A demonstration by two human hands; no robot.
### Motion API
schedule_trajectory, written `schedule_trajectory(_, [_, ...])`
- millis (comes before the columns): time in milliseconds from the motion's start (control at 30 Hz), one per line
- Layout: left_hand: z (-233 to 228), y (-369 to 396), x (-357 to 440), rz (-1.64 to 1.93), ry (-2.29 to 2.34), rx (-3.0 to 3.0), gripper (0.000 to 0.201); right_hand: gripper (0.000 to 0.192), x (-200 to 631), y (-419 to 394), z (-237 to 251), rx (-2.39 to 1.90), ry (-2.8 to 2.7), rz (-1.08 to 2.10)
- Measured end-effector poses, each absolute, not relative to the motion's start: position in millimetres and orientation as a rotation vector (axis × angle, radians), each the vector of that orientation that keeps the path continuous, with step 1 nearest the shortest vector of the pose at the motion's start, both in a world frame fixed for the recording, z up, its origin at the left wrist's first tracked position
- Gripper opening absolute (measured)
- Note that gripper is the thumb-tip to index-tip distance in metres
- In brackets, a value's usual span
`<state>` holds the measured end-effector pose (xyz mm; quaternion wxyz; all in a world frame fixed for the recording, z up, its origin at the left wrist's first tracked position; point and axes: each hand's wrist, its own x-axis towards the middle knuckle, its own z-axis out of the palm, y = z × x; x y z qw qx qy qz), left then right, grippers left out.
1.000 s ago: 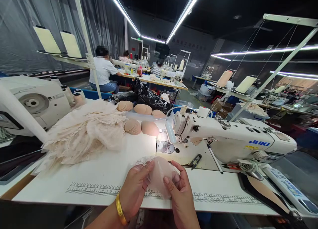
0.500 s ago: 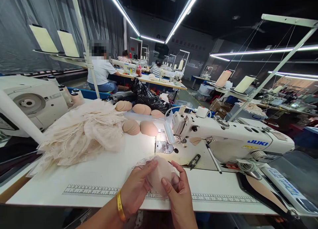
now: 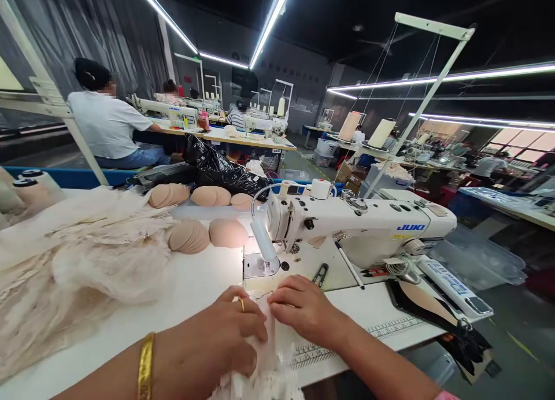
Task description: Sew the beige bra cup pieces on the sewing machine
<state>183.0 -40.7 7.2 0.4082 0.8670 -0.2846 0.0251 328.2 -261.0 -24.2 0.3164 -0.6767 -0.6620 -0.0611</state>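
Observation:
My left hand [image 3: 217, 339] and my right hand [image 3: 306, 308] both press down on a pale lace-covered fabric piece [image 3: 271, 359] lying on the white table [image 3: 203, 284], just in front of the needle plate [image 3: 255, 266] of a white JUKI sewing machine [image 3: 368, 229]. The fingers of both hands are curled onto the fabric, which hangs over the table's front edge. A gold bangle sits on my left wrist and a ring on one finger. Small black thread snips [image 3: 321, 273] lie on the machine bed right of my right hand.
A heap of cream lace [image 3: 73, 261] covers the table's left side. Several beige foam cups [image 3: 203, 235] lie behind the needle area. A black plastic bag [image 3: 221, 169] sits farther back. Other people sit at sewing machines beyond. Thread cones [image 3: 349, 125] stand on a rack at right.
The hands have lowered the fabric piece from in front of me onto the table by the needle. The camera has moved closer and turned right.

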Motion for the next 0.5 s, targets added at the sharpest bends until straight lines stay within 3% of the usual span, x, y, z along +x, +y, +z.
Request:
schedule_trajectory(100, [-12.7, -26.0, 224.6, 0.064, -0.973, 2.496, 0.038, 0.027, 364.1, -237.1, -35.9, -1.874, -1.864, -0.21])
schedule_trajectory(233, [-32.0, -10.6, 255.2, 0.058, -0.945, 2.508, 0.041, 0.034, 382.9, -229.6, -54.8, -1.915, -1.789, -0.235])
schedule_trajectory(333, [-27.5, -12.1, 254.4, 0.025, -0.877, 2.53, 0.038, 0.04, 382.4, -240.2, -56.0, -1.906, -1.82, -0.271])
schedule_trajectory(500, [-19.5, -23.0, 250.0, -0.016, -0.817, 2.625, 0.038, 0.035, 379.0, -245.8, -53.0, -1.947, -1.728, -0.182])
